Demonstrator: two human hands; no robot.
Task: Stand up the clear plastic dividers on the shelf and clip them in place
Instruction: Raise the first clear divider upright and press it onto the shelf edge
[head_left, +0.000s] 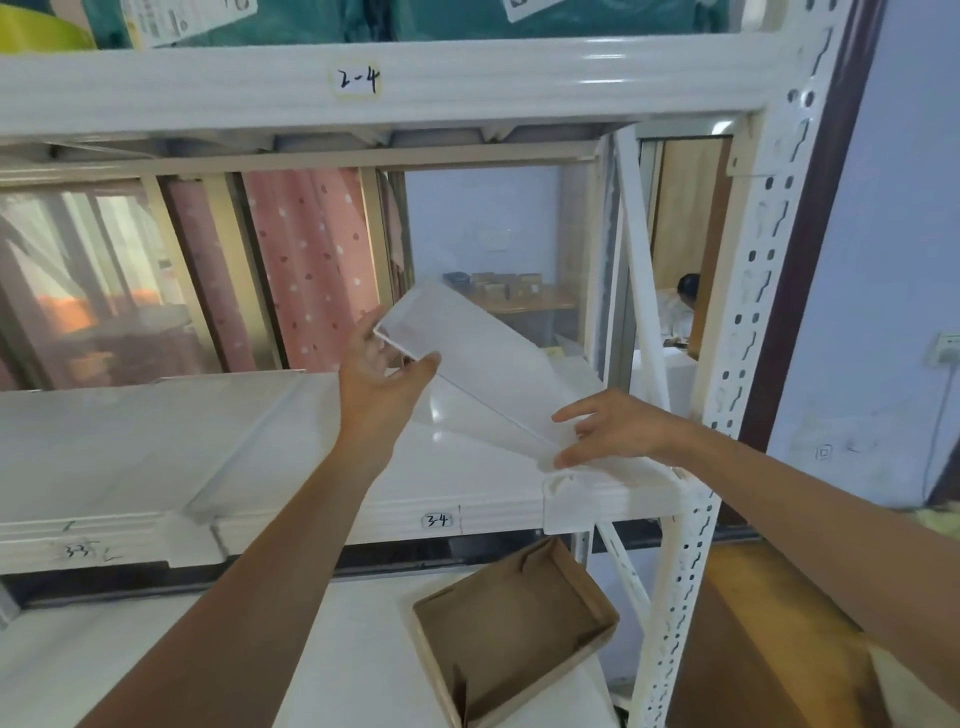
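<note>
Head view: both hands grip a tilted clear divider (483, 374), left hand (382, 364) at its far end, right hand (613, 428) near the shelf (156, 441) front; next, probably stand and clip it.

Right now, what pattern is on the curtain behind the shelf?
The pink fabric curtain has white and dark-red polka dots, seen best in the head view.

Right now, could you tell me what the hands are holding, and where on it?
Both hold one clear divider: the left hand at its raised far end, the right hand at its near end by the shelf edge.
</note>
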